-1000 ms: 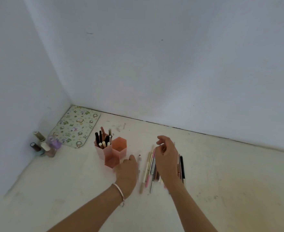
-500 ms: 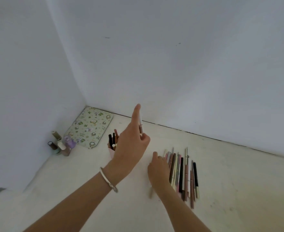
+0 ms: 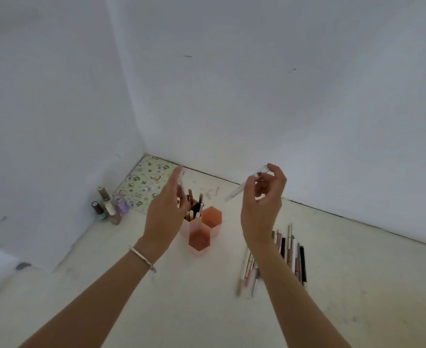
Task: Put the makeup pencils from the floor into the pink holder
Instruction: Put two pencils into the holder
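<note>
My right hand's fingers [image 3: 273,172] pinch a slim white makeup pencil [image 3: 247,185], tilted, at centre right of the frame; my left hand [image 3: 166,209] grips another thin pale pencil [image 3: 181,183], blurred, just above the pink hexagonal plastic holder [image 3: 201,228]. The holder's rear compartment has pencils standing in it. More loose makeup pencils [image 3: 288,252] lie on the white floor [image 3: 206,310] at lower right. Small nail polish bottles [image 3: 108,207] stand by the corner, left.

Bare white walls [image 3: 257,96] meet at corner; pale scuffed floor [image 3: 206,310]; soft daylight.
</note>
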{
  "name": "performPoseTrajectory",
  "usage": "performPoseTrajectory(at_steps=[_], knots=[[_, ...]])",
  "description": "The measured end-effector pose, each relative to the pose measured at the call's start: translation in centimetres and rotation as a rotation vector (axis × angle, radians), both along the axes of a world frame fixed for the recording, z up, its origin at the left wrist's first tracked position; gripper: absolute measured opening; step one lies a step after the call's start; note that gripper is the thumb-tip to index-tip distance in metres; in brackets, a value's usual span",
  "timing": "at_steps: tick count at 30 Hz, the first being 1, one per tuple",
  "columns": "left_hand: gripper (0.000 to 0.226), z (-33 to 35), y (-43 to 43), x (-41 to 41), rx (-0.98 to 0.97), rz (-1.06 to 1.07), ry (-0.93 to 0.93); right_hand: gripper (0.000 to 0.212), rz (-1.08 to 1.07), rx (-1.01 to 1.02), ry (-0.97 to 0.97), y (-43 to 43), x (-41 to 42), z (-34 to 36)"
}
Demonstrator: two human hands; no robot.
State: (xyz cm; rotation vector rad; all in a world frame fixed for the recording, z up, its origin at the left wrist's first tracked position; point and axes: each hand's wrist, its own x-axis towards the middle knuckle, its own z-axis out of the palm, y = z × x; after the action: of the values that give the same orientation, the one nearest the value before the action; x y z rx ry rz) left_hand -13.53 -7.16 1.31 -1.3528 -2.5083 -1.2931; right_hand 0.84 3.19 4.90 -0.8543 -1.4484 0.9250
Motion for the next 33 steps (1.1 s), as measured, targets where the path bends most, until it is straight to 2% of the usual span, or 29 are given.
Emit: performPoseTrajectory(at_steps=[2,3,7,11,18,20,22,24,26,29,31,33], knots=[[0.040,-0.7,-0.5,0.3,-0.029,-0.015,0.157,0.037,0.030,0.025,-0.003,-0.8,-0.6,0.2],[0.032,-0.9,-0.7,0.3,-0.004,-0.009,0.196,0.039,0.046,0.035,-0.013,-1.2,-0.9,0.2],[0.032,0.3,-1.4,-1.1,0.181,0.121,0.114,0.043,0.095,0.072,-0.073,-2.6,-2.4,-0.1],[0.029,2.6,-1.6,-2.5,0.350,0.212,-0.013,0.036,0.223,0.160,-0.286,-3.5,-3.7,-1.8],[0.030,4.8,-0.9,-1.5,0.496,0.188,-0.104,0.023,0.282,0.150,-0.527,-3.9,-4.2,-4.0],[0.031,5.2,-0.4,-1.0,0.509,0.176,-0.119,0.017,0.320,0.223,-0.629,-4.1,-4.0,-4.3],[0.031,5.5,0.0,-0.3,0.512,0.154,-0.132,0.015,0.320,0.388,-0.742,-4.3,-3.5,-4.9],[0.031,5.8,0.4,0.5,0.502,0.134,-0.125,0.024,0.288,0.441,-0.751,-4.3,-2.8,-5.0],[0.028,5.8,1.2,2.2,0.494,0.077,-0.095,0.033,0.155,0.344,-0.608,-3.7,-1.6,-4.4],[0.024,4.8,3.0,6.5,0.391,-0.093,-0.105,0.037,-0.061,0.156,-0.377,-1.2,1.1,-3.4],[0.022,3.0,4.8,9.7,0.163,-0.174,-0.140,0.038,-0.119,0.047,-0.321,0.7,3.4,-3.0],[0.023,0.4,6.7,12.1,-0.163,-0.206,-0.180,0.038,-0.150,-0.024,-0.327,2.3,5.8,-3.0]])
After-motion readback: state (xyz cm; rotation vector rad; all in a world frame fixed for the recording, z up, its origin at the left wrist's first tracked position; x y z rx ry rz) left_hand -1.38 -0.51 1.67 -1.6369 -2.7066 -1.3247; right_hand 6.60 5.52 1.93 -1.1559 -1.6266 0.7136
